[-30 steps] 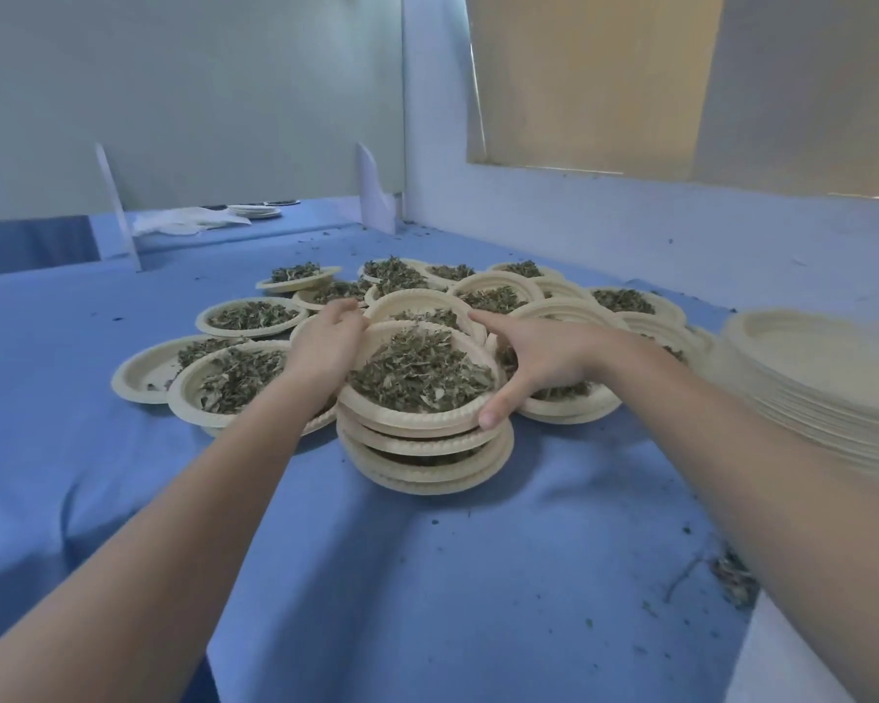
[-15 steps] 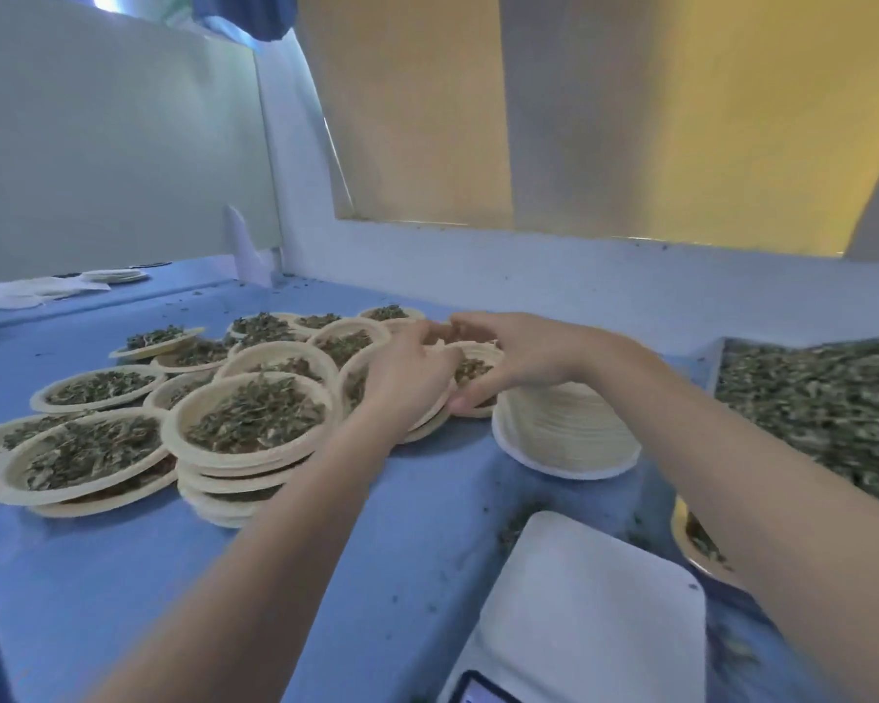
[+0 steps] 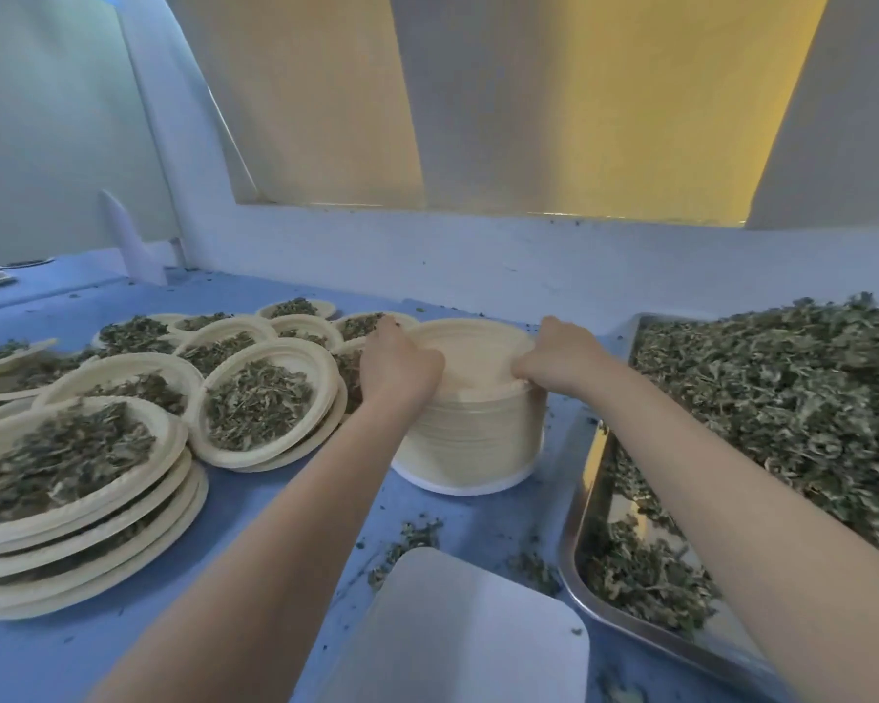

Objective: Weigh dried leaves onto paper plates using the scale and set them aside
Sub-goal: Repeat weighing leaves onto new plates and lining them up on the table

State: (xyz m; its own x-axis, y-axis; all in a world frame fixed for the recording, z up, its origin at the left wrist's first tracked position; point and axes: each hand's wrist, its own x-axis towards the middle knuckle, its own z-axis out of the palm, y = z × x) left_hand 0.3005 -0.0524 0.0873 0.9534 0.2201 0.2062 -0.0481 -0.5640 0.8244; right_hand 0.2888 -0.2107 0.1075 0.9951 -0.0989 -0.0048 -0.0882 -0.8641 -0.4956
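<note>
Many filled plates (image 3: 255,398) sit stacked at left (plenty already weighed), while the left hand (image 3: 399,365) and right hand (image 3: 559,360) seemingly pinch the empty plate stack's (image 3: 470,433) top rim, leaves (image 3: 782,398) and scale (image 3: 473,626) waiting.

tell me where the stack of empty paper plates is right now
In the head view the stack of empty paper plates stands mid-table on the blue cloth, between the leaf-filled plates on its left and the metal tray of dried leaves on its right, behind the scale.
</note>
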